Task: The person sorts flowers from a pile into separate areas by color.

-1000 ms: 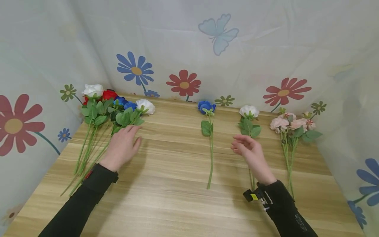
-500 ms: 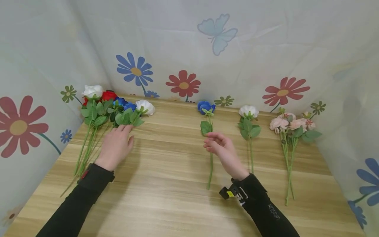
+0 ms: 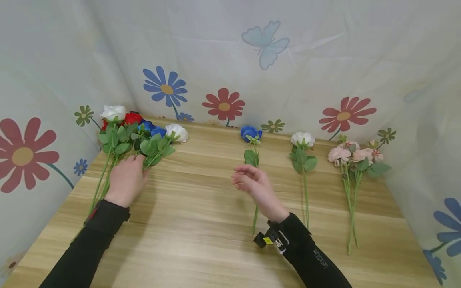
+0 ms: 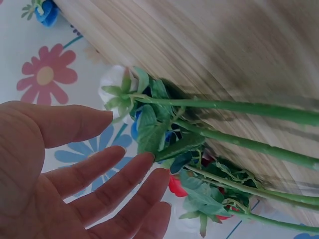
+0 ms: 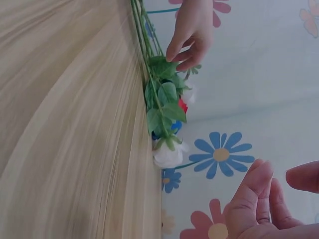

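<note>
My left hand (image 3: 127,180) hovers over the stems of a bunch of roses at the table's left, its fingers extended and spread in the left wrist view, holding nothing. The bunch has a white rose (image 3: 113,113) at the back, a red rose (image 3: 133,118), a blue rose (image 3: 158,131) and another white rose (image 3: 177,132) at its right side. Over the middle of the table hangs my right hand (image 3: 257,190), loosely bent and holding nothing. Beneath it lies a single blue rose (image 3: 250,133), its stem partly hidden by the hand.
Right of the blue rose lies a single white rose (image 3: 303,139). Farther right, pink flowers (image 3: 338,155) on crossed stems lie together. The wooden table (image 3: 201,240) ends at a printed cloth backdrop (image 3: 306,52) behind and on both sides.
My right hand has moved left, from over the single white rose to over the blue rose's stem. My left hand has shifted slightly left and nearer, over the bunch's stems.
</note>
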The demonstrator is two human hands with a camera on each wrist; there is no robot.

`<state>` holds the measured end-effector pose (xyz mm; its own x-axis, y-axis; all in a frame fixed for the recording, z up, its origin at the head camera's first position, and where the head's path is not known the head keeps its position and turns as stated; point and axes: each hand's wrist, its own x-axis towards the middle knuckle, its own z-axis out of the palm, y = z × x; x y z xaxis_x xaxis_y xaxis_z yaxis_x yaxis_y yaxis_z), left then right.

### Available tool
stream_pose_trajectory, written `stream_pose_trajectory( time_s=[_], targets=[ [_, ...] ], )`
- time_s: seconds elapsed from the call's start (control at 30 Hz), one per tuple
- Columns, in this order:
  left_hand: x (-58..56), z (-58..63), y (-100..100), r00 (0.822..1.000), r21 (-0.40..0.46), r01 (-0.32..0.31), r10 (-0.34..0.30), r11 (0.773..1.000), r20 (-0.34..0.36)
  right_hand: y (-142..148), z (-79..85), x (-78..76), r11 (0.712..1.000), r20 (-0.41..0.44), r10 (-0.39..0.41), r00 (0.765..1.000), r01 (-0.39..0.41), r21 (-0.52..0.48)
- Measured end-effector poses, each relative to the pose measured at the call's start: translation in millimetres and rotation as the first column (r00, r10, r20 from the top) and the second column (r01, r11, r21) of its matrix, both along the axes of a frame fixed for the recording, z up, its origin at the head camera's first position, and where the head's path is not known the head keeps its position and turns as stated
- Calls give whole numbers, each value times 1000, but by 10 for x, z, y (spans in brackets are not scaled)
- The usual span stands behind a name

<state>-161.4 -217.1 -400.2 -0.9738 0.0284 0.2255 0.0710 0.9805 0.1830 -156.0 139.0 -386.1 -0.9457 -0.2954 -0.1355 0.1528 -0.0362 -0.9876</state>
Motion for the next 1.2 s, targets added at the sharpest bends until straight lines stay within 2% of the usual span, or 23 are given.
stream_pose_trajectory(
  time_s=[0.23,0.43,0.67,0.93,1.2],
  targets=[
    [10,16,-88,999,50,-36,36,998,-1,-108,16,24,994,70,31,997,-24,-102],
    [27,25,-155,996,66,-75,71,995,54,-171,21,35,990,88,49,995,-36,-137],
    [60,22,-194,992,56,-69,62,996,107,-221,5,37,987,94,69,993,-54,-152],
    [31,-23,-217,979,5,-54,52,999,196,-258,-7,40,987,105,85,991,-69,-146],
    [-30,-61,-219,957,9,-67,62,998,283,-240,-2,50,986,108,96,989,-80,-148]
  ],
)
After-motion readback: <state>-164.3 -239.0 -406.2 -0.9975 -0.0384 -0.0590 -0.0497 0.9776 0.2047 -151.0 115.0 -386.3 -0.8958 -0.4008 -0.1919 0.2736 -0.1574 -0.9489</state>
